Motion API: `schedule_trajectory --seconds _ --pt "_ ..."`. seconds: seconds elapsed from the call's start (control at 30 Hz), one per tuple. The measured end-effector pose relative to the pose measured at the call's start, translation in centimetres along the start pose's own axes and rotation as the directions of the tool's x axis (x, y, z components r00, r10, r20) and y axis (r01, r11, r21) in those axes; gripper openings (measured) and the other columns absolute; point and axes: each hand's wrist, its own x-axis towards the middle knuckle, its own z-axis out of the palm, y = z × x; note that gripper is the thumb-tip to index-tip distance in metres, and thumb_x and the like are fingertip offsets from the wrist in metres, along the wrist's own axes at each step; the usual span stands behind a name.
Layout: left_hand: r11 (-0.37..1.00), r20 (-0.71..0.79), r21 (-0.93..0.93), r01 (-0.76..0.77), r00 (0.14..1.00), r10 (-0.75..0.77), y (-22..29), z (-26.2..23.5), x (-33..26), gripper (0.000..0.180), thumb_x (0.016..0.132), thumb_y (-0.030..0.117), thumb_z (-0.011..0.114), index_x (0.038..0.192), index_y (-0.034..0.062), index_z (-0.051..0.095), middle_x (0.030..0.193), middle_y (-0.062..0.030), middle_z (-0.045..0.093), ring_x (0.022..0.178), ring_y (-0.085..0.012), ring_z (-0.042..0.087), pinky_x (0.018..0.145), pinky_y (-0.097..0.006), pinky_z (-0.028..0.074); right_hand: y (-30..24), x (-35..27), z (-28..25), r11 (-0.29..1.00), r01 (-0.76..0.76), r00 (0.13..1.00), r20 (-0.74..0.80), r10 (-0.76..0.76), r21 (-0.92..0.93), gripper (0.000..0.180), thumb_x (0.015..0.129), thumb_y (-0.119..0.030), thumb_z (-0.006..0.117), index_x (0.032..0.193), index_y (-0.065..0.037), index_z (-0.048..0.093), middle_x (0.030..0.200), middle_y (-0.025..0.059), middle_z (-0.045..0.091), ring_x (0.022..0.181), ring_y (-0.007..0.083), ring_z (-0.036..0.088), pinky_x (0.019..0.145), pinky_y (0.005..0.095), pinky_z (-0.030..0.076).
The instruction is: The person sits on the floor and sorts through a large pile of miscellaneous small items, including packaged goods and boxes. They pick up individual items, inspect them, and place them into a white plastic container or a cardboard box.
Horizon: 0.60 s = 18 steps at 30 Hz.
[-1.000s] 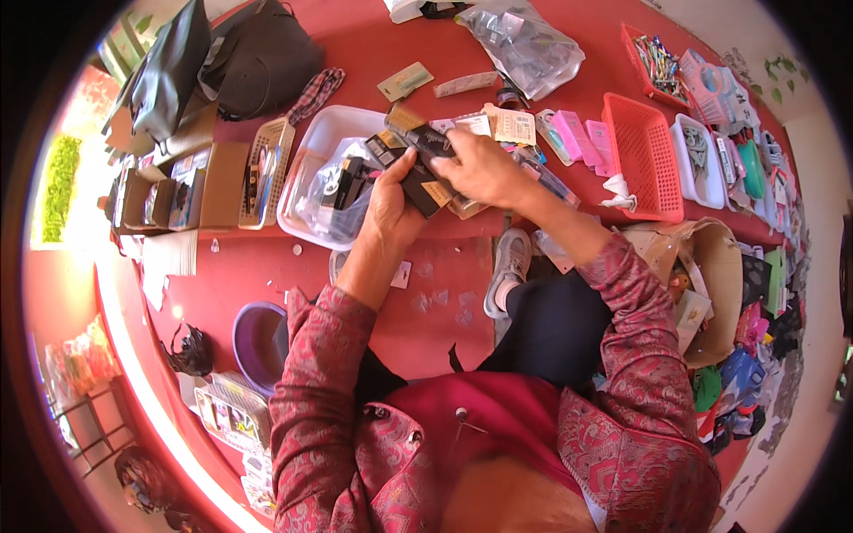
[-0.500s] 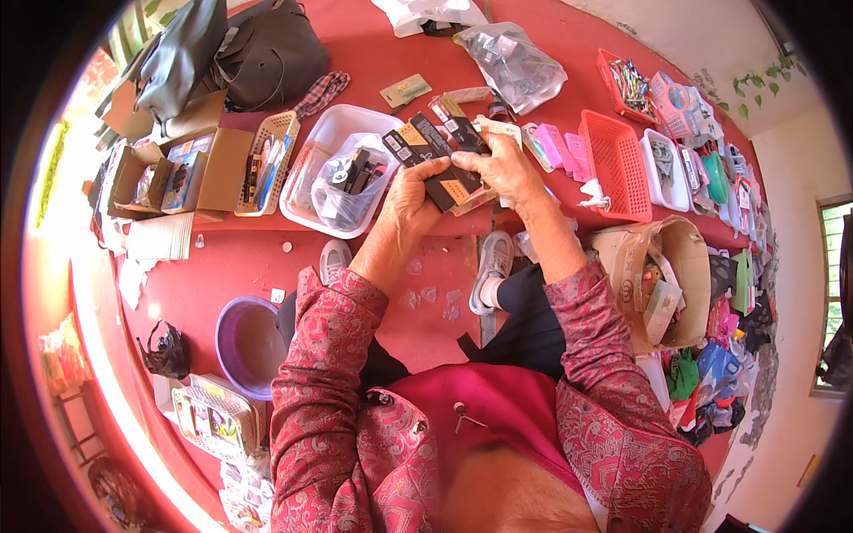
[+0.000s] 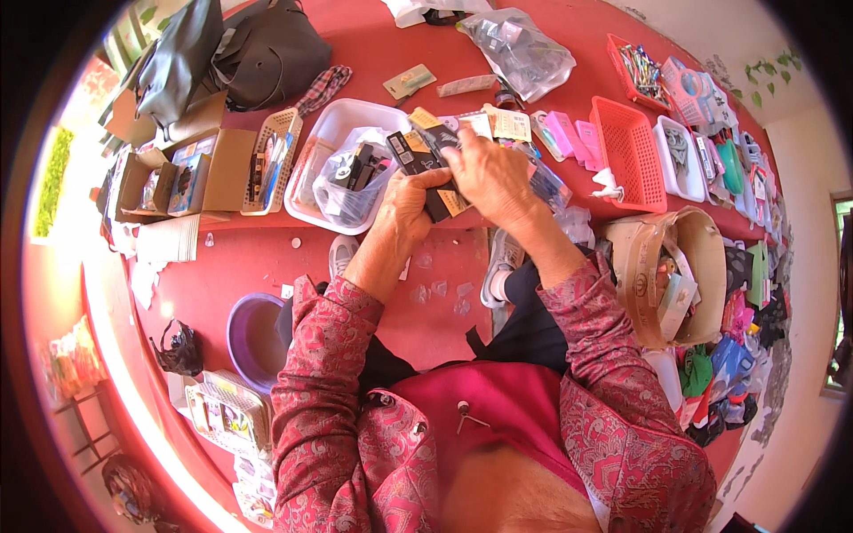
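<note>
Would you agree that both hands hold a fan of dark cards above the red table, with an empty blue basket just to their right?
Not quite: the empty basket is red, not blue, as the head view shows. Both the left hand and the right hand do hold the dark cards above the red table.

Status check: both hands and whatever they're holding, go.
Left hand and right hand both gripping the small black packet. White tray just beyond. Nothing blocking.

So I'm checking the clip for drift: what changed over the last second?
Little changed. Both hands, left hand and right hand, still grip the stack of dark cards over the table edge; the right hand's fingers have shifted slightly over it. The white tray and red basket stayed put.
</note>
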Motion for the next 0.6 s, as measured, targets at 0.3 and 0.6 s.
schedule_trajectory --seconds 0.3,0.6 --pt "0.984 -0.064 -0.179 -0.016 0.998 0.005 -0.4 -0.2 0.4 0.024 0.077 -0.001 0.053 0.101 -0.0018 0.052 0.094 -0.0121 0.059 0.083 -0.0234 0.061 0.078 -0.038 0.051 1.7 0.4 -1.0 0.87 -0.189 0.97 -0.052 0.238 0.456 0.033 0.088 -0.031 0.043 0.078 -0.001 0.053 0.071 0.021 0.056 0.071 0.0392 0.055 0.062 0.0455 0.042" --pt "0.958 -0.035 -0.282 -0.06 0.998 0.052 -0.2 -1.4 0.4 0.014 0.072 0.003 0.051 0.085 -0.0028 0.055 0.08 -0.0099 0.059 0.074 -0.0204 0.058 0.073 -0.031 0.048 -2.5 -0.4 2.5 0.982 0.174 0.947 -0.287 -0.144 0.079 0.021 0.079 -0.015 0.052 0.093 -0.001 0.047 0.089 0.0177 0.048 0.084 0.0339 0.049 0.072 0.0416 0.041"
